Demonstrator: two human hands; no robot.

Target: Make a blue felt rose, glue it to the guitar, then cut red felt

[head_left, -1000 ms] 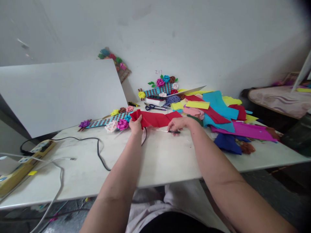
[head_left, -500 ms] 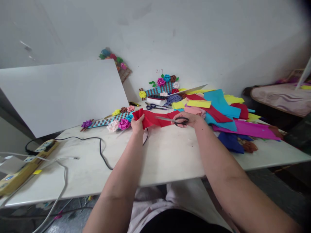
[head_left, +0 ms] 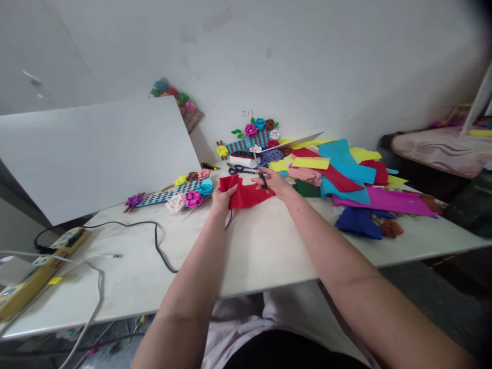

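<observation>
Pinched in my left hand (head_left: 224, 197) is a piece of red crepe paper (head_left: 248, 197), its upper left corner standing up in folds. The sheet stretches right, to just below my other hand. My right hand (head_left: 271, 182) is closed round a pair of scissors (head_left: 263, 177) with dark handles, the blades pointing up and away from the paper. Left of my left hand lies a woven blue-and-brown panel (head_left: 169, 195) edged with paper flowers (head_left: 194, 199). Behind the red paper rests a second pair of scissors (head_left: 239, 169) with dark blue handles.
Crepe paper sheets (head_left: 342, 166) in several colours are heaped at the right. A white board (head_left: 103, 159) leans at the left. A power strip (head_left: 46, 269) and cables (head_left: 157, 246) lie on the table's left side. Another flowered panel (head_left: 249, 141) leans on the wall.
My right hand has moved left, and the scissors have turned from pointing left along the paper to pointing upward. The red paper is bunched closer together.
</observation>
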